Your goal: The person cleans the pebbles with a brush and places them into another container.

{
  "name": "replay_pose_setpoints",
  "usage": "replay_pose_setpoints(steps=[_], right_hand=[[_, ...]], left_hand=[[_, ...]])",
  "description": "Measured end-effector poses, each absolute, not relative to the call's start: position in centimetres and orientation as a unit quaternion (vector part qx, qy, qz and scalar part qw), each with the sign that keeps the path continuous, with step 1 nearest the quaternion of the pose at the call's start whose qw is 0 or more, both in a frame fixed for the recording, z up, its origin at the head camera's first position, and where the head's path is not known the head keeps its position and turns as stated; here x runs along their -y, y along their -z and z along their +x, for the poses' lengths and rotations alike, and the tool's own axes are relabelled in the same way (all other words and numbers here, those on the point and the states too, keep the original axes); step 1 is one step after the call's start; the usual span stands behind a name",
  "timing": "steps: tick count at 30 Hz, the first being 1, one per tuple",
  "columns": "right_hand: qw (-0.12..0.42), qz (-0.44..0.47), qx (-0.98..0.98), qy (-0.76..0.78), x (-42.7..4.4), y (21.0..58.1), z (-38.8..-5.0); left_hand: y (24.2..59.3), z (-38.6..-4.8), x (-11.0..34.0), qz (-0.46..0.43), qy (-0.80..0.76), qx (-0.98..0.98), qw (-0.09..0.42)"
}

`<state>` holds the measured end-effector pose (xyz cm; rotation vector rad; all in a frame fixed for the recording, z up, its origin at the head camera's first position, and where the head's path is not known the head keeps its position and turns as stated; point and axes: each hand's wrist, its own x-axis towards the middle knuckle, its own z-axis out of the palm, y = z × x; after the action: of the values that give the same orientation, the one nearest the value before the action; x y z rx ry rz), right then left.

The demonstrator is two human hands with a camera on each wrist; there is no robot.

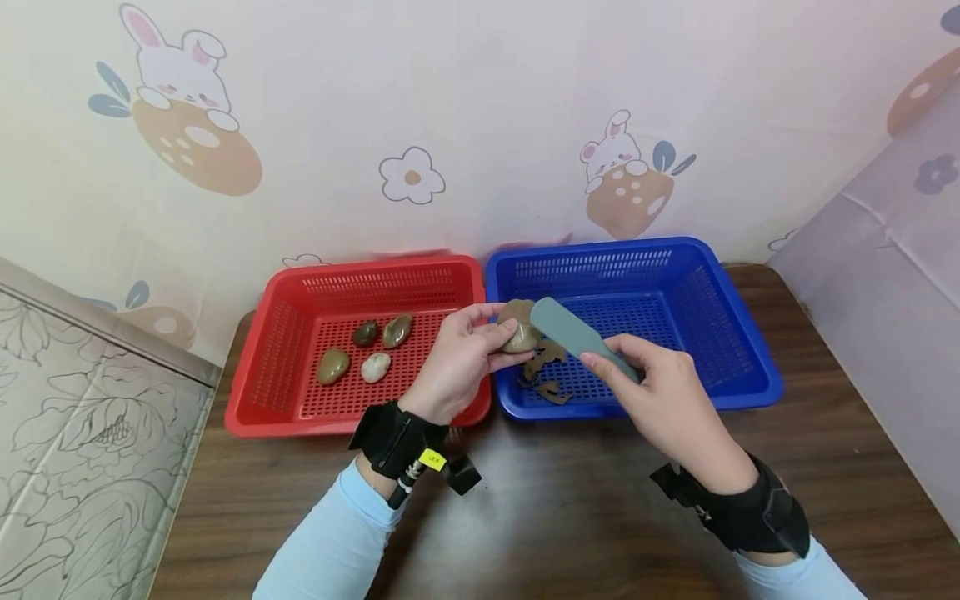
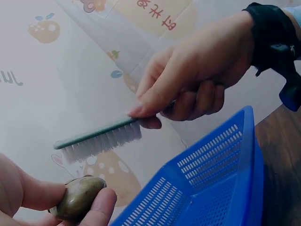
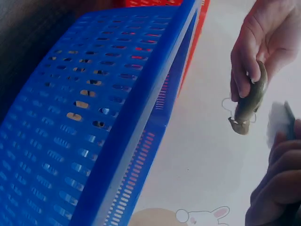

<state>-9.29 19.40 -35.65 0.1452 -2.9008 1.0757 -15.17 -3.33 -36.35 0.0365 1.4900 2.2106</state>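
Observation:
A smooth olive stone (image 1: 522, 340) is pinched between the thumb and fingers of my left hand (image 1: 459, 364), above the inner edge of the blue basket (image 1: 720, 333). Brown, mud-like matter covers part of it and hangs from its end in the right wrist view. My right hand (image 1: 667, 392) grips a green-backed brush (image 1: 572, 327). Its white bristles (image 2: 103, 147) face down toward the stone; in the left wrist view a gap shows between them. Brown flakes (image 1: 553, 392) lie on the blue basket's floor below.
A red basket (image 1: 300, 425) stands left of the blue one, holding a white stone (image 1: 376, 367), a green-brown stone (image 1: 333, 365), a small dark stone (image 1: 365, 333) and a long olive stone (image 1: 397, 331). Both sit on a dark wooden table (image 1: 570, 517) against a patterned wall covering (image 1: 495, 100).

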Motion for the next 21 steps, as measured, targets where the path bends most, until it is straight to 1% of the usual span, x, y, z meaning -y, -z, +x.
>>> replay_pose_setpoints(steps=[3,8,10,14,16,21], right_hand=[[0.032,0.051,0.940,-0.335,-19.36,35.74,-9.32],[0.059,0.025,0.945,-0.320,-19.71,35.55,-9.32],[0.057,0.031,0.942,-0.329,-19.80,35.44,-9.11],[0.026,0.058,0.936,-0.345,-19.44,35.52,-8.98],[0.023,0.059,0.938,-0.340,-19.24,35.68,-9.15],[0.051,0.031,0.946,-0.320,-19.34,35.73,-9.41]], left_hand=[[36.27,-15.15,3.34,0.013,-0.806,-0.546,0.228],[36.18,-14.97,3.30,0.006,-0.805,-0.547,0.228],[36.18,-14.91,3.30,0.007,-0.807,-0.546,0.226],[36.17,-14.79,3.38,0.012,-0.806,-0.549,0.219],[36.14,-14.76,3.43,0.014,-0.802,-0.555,0.218],[36.16,-14.69,3.63,0.015,-0.797,-0.565,0.212]])
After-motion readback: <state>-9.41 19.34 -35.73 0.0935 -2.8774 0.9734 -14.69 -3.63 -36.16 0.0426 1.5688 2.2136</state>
